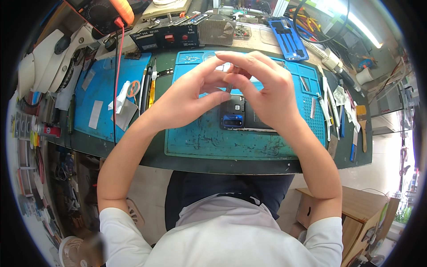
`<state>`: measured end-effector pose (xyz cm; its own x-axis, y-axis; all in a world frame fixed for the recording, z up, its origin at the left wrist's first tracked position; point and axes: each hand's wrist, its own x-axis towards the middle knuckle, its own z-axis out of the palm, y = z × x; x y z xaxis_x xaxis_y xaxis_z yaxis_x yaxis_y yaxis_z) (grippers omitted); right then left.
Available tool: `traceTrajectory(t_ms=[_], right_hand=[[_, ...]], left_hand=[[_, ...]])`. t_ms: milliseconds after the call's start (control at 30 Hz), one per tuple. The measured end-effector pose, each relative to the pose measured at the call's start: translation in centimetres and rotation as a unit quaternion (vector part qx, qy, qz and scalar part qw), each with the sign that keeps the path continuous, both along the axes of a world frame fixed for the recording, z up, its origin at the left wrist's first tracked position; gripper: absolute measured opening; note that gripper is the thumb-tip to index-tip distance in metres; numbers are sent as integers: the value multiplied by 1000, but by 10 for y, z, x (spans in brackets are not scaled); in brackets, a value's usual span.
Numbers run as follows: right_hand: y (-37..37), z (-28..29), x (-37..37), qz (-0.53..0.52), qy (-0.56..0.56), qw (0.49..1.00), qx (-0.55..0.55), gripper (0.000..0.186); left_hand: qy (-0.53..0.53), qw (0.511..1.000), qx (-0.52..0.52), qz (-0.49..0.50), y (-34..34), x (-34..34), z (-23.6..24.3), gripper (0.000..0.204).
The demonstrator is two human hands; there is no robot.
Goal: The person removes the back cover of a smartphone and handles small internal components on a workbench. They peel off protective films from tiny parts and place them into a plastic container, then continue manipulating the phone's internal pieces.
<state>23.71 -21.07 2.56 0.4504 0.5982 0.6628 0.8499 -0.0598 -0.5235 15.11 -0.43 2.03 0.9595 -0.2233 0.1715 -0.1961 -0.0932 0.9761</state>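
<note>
My left hand [195, 98] and my right hand [262, 84] meet above the blue-green work mat [204, 142], fingers curled around a small dark piece [229, 87] that is mostly hidden and too small to make out. Just beneath them lies a partly disassembled phone [253, 122] with a dark body and a blue camera section [232, 120]. My right index finger arches over the fingertips of my left hand. Behind the hands, small loose parts [189, 58] rest on the mat's back edge.
A second blue mat [84, 127] with papers is at left, beside slim tools [153, 82]. More tools [329, 107] line the right. Behind stand a multimeter [89, 13], a black instrument box [164, 40] and a blue tray [287, 38]. A microscope-like white apparatus [58, 71] is far left.
</note>
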Motion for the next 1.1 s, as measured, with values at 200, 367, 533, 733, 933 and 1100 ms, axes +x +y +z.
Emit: traceTrajectory(t_ms=[200, 367, 533, 733, 933, 1100], right_hand=[[2, 10, -7, 20, 1, 1000, -9, 49], [2, 1, -7, 47, 159, 986, 15, 55], [3, 3, -8, -15, -25, 1000, -2, 55], [5, -1, -6, 54, 95, 993, 43, 55], [4, 0, -8, 29, 120, 992, 13, 56], [6, 1, -8, -7, -7, 1000, 11, 56]], left_hand=[[-14, 966, 243, 85, -8, 7, 13, 50], [-35, 998, 32, 50, -14, 7, 5, 43], [-6, 968, 239, 80, -11, 7, 14, 58], [-46, 990, 122, 56, -9, 7, 8, 55], [-78, 981, 167, 62, -11, 4, 6, 63], [-29, 962, 259, 77, -10, 8, 14, 59]])
